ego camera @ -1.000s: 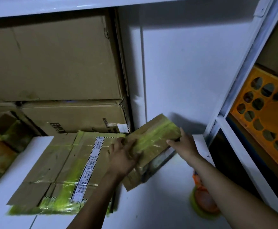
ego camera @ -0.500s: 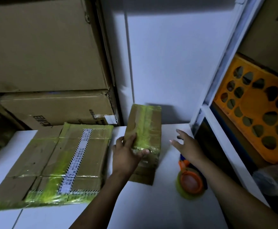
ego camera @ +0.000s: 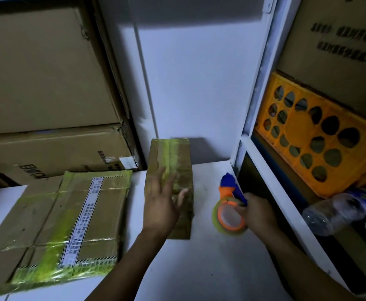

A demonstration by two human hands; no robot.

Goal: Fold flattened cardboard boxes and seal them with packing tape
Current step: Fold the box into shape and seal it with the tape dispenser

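The small box looks light and stiff, though its yellow-green tape is probably slick, so a grip across the bare cardboard side edges should hold best. It lies mid-table on the white table, its length running toward twelve o'clock. The left hand holds nothing. Its straight, spread fingers lie over the box's near half, and whether they press it is unclear. At three o'clock of the box, apart from it, the right hand curls round the tape dispenser. A larger taped box lies at nine o'clock.
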